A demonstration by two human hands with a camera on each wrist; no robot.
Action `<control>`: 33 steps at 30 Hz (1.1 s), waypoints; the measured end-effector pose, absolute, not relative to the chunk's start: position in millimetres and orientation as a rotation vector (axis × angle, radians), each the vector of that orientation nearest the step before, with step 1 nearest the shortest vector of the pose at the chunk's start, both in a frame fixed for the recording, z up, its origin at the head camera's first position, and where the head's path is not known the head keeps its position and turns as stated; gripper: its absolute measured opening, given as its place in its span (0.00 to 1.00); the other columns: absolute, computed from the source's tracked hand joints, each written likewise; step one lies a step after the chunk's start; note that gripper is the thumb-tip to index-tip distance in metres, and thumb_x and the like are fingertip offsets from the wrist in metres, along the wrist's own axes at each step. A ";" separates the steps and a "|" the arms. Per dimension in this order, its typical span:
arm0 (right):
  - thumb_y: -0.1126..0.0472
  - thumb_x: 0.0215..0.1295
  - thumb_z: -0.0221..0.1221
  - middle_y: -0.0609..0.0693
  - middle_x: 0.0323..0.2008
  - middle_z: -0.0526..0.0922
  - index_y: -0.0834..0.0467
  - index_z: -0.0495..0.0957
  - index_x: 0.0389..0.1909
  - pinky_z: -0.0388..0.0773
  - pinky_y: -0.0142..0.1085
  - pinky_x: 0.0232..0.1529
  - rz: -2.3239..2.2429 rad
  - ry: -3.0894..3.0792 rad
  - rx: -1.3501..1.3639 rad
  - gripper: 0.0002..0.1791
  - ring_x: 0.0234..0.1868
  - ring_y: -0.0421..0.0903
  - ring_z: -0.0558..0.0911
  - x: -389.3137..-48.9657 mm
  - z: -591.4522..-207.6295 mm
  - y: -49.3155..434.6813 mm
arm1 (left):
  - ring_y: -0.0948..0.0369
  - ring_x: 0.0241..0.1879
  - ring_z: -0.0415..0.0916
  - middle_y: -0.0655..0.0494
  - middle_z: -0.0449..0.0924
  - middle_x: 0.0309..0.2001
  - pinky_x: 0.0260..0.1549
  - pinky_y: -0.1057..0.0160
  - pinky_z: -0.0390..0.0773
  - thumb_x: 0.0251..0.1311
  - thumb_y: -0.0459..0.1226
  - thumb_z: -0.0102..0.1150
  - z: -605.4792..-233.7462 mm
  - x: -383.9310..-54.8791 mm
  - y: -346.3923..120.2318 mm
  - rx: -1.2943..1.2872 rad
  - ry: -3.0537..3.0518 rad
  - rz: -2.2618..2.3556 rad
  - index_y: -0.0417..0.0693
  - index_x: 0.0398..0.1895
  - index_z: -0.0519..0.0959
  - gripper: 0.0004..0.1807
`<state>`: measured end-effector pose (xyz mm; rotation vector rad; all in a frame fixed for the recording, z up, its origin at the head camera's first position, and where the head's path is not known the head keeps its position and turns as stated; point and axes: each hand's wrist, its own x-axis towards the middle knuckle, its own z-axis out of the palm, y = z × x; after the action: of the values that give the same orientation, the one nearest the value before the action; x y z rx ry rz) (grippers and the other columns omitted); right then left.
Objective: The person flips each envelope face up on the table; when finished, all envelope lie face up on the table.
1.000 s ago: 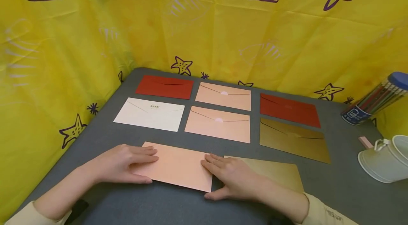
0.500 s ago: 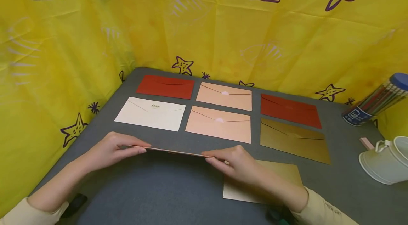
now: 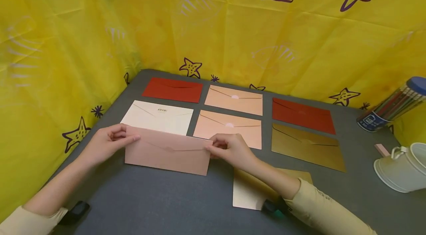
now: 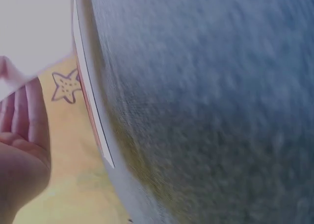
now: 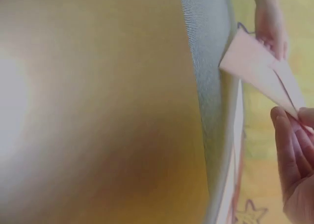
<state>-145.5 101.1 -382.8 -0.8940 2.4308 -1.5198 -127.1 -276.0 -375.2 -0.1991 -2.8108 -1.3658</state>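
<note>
A pink envelope [image 3: 166, 153] is held up off the table, tilted so its flap side faces me. My left hand [image 3: 105, 144] pinches its upper left corner, thumb in front. At the upper right corner my right hand [image 3: 234, 151] pinches it between thumb and fingers. In the right wrist view the same envelope [image 5: 257, 69] spans between both hands. The left wrist view shows my left hand [image 4: 24, 140] at the envelope's [image 4: 34, 28] edge. A gold envelope [image 3: 247, 192] lies beneath my right forearm, partly covered.
Behind lie a white envelope [image 3: 159, 118], partly overlapped in view, two pink envelopes [image 3: 233, 100], two red envelopes [image 3: 173, 90] and another gold envelope [image 3: 306, 148]. At right stand a white pitcher [image 3: 401, 168], a pencil tub [image 3: 374, 121] and a small pink block [image 3: 381, 150].
Both hands went from lying on the flat pink envelope to pinching its ends and lifting it. It passed through edge-on and now shows its flap side, shifted slightly left.
</note>
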 end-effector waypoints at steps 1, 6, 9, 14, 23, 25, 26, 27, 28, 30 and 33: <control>0.59 0.63 0.66 0.45 0.24 0.84 0.55 0.84 0.35 0.82 0.34 0.30 -1.537 2.386 -0.851 0.04 0.25 0.41 0.83 -147.8 -384.1 95.3 | 0.63 0.23 0.67 0.54 0.75 0.18 0.20 0.66 0.66 0.61 0.46 0.66 -375.1 -128.1 -279.0 -0.136 -2.837 -1.356 0.43 0.39 0.78 0.16; 0.60 0.61 0.67 0.46 0.21 0.83 0.58 0.82 0.35 0.82 0.35 0.28 -1.477 2.266 -0.754 0.06 0.24 0.42 0.85 -160.1 -390.7 67.3 | 0.58 0.39 0.75 0.45 0.83 0.40 0.31 0.67 0.76 0.61 0.55 0.62 -380.2 -133.9 -296.4 0.108 -2.971 -1.321 0.37 0.59 0.73 0.34; 0.59 0.60 0.68 0.46 0.19 0.83 0.58 0.81 0.31 0.80 0.33 0.25 -1.366 2.278 -0.783 0.07 0.22 0.41 0.84 -167.0 -391.4 52.7 | 0.50 0.45 0.74 0.36 0.79 0.49 0.34 0.65 0.77 0.61 0.56 0.61 -385.3 -136.0 -308.3 0.182 -3.042 -1.293 0.33 0.63 0.69 0.39; 0.53 0.60 0.68 0.42 0.15 0.80 0.53 0.80 0.27 0.73 0.29 0.22 -1.125 2.373 -0.858 0.09 0.18 0.38 0.81 -174.6 -392.9 33.7 | 0.45 0.47 0.74 0.32 0.77 0.51 0.35 0.62 0.75 0.60 0.57 0.61 -388.8 -137.1 -325.7 0.198 -3.128 -1.169 0.30 0.61 0.70 0.40; 0.47 0.55 0.71 0.40 0.13 0.76 0.51 0.78 0.25 0.69 0.29 0.20 -0.923 2.505 -0.851 0.14 0.13 0.37 0.77 -182.4 -395.1 14.8 | 0.49 0.40 0.73 0.42 0.81 0.39 0.31 0.61 0.72 0.56 0.60 0.64 -387.2 -142.5 -333.2 0.176 -3.167 -0.924 0.31 0.52 0.76 0.39; 0.47 0.54 0.71 0.41 0.13 0.76 0.51 0.78 0.25 0.68 0.29 0.19 -0.915 2.512 -0.829 0.15 0.13 0.37 0.76 -183.6 -396.1 13.7 | 0.49 0.38 0.73 0.42 0.81 0.38 0.30 0.61 0.72 0.55 0.59 0.64 -386.6 -142.5 -331.7 0.165 -3.165 -0.874 0.30 0.50 0.76 0.39; 0.47 0.54 0.72 0.41 0.13 0.76 0.51 0.77 0.25 0.68 0.29 0.19 -0.914 2.514 -0.823 0.16 0.13 0.37 0.76 -184.2 -396.7 13.4 | 0.49 0.38 0.73 0.42 0.80 0.37 0.30 0.61 0.71 0.55 0.59 0.65 -386.1 -142.3 -330.7 0.162 -3.164 -0.860 0.30 0.49 0.77 0.38; 0.47 0.53 0.72 0.42 0.13 0.76 0.52 0.78 0.25 0.68 0.29 0.19 -0.918 2.515 -0.818 0.16 0.13 0.37 0.76 -184.5 -397.0 13.3 | 0.49 0.37 0.73 0.42 0.80 0.36 0.30 0.61 0.71 0.55 0.59 0.65 -385.8 -142.0 -329.7 0.159 -3.160 -0.844 0.30 0.48 0.77 0.38; 0.47 0.53 0.72 0.42 0.13 0.76 0.52 0.77 0.25 0.68 0.29 0.19 -0.922 2.516 -0.814 0.16 0.13 0.37 0.76 -184.9 -397.3 13.4 | 0.50 0.36 0.73 0.43 0.80 0.35 0.29 0.61 0.71 0.54 0.59 0.66 -385.9 -141.7 -329.0 0.157 -3.155 -0.833 0.30 0.47 0.77 0.38; 0.47 0.53 0.72 0.42 0.13 0.76 0.52 0.77 0.25 0.69 0.29 0.19 -0.930 2.515 -0.806 0.16 0.12 0.37 0.77 -184.9 -397.8 13.5 | 0.50 0.35 0.73 0.45 0.79 0.34 0.28 0.61 0.71 0.54 0.59 0.66 -386.2 -140.8 -328.4 0.158 -3.150 -0.820 0.30 0.46 0.77 0.37; 0.48 0.52 0.73 0.43 0.14 0.76 0.52 0.77 0.26 0.69 0.29 0.19 -0.947 2.508 -0.796 0.16 0.12 0.38 0.77 -184.6 -398.3 13.6 | 0.52 0.34 0.72 0.48 0.78 0.32 0.27 0.62 0.71 0.53 0.58 0.67 -387.8 -139.6 -328.8 0.156 -3.137 -0.816 0.31 0.44 0.78 0.36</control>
<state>-184.6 13.6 -398.3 -0.7955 2.5083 -0.9466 -139.6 -328.8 -387.8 0.1557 -3.1374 -0.8161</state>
